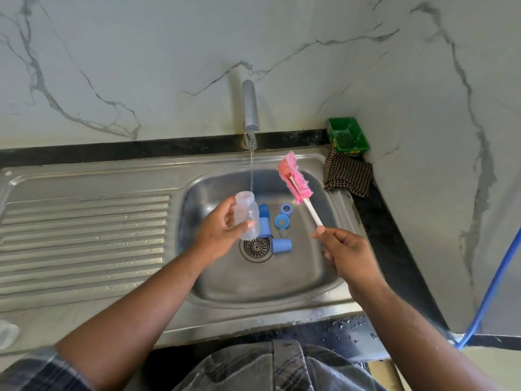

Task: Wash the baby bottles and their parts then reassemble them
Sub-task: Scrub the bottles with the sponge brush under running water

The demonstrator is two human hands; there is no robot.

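My left hand [218, 228] grips a clear baby bottle [247, 214], upright with its open mouth under the thin stream from the tap [250, 107]. My right hand [342, 251] holds the white handle of a pink sponge bottle brush [293, 179], its head raised to the right of the stream, outside the bottle. In the steel sink basin [282, 280] lie several blue parts: a cap [282, 245] beside the drain [256, 248], two rings [282, 220] [287, 208], and further caps [264, 227] partly hidden behind the bottle.
A ribbed draining board [84, 238] lies left of the basin. A green tub [347, 134] and a checked cloth [348, 174] sit in the back right corner. A blue hose [492, 289] hangs at the right. A clear object [7, 333] shows at the left edge.
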